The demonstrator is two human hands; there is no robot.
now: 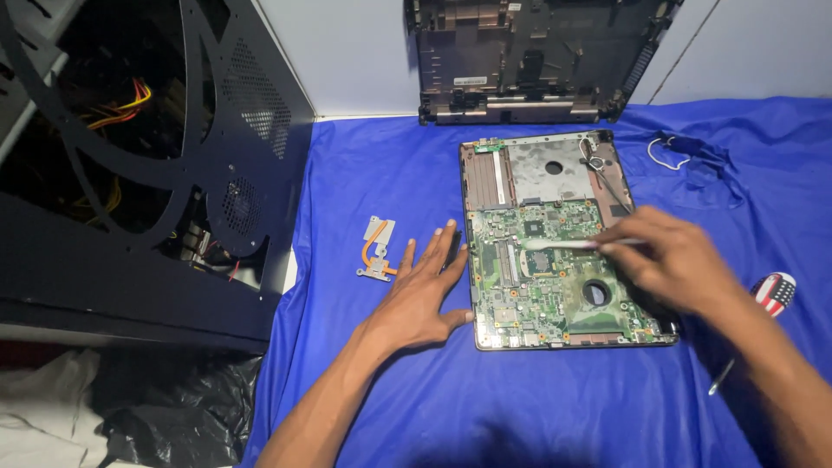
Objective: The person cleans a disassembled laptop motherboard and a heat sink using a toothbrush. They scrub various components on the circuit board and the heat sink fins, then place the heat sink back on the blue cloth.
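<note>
Opened laptop base (555, 238) lying flat on a blue cloth (537, 407), green motherboard (555, 277) exposed across its near half, bare grey metal tray across its far half. Left hand (422, 290) spread flat, palm down, on the cloth just left of the base, fingers splayed and pointing far, thumb tip touching the base's left edge; nothing held in it. Right hand (672, 260) hovering over the right side of the motherboard, fingers pinched closed around a slim pale tool (568, 244) that points left; tool's tip resting on or just above the dark chip area near the board's middle, contact impossible to tell. Round fan opening (595, 293) in the board just near of the tool, left of the right hand.

Small heatsink with copper pipe (379, 250) lying on the cloth, just left of the left hand's fingers, apart from them. 1 removed laptop shell (533, 56) propped upright against the far wall, beyond the base. Thin loose cable (667, 154) on the cloth at far right. Screwdriver with striped handle (767, 303) lying right of the right wrist, partly hidden by the forearm. Black desktop computer case (147, 165) filling the left side, perforated panel and coloured wires showing inside.
</note>
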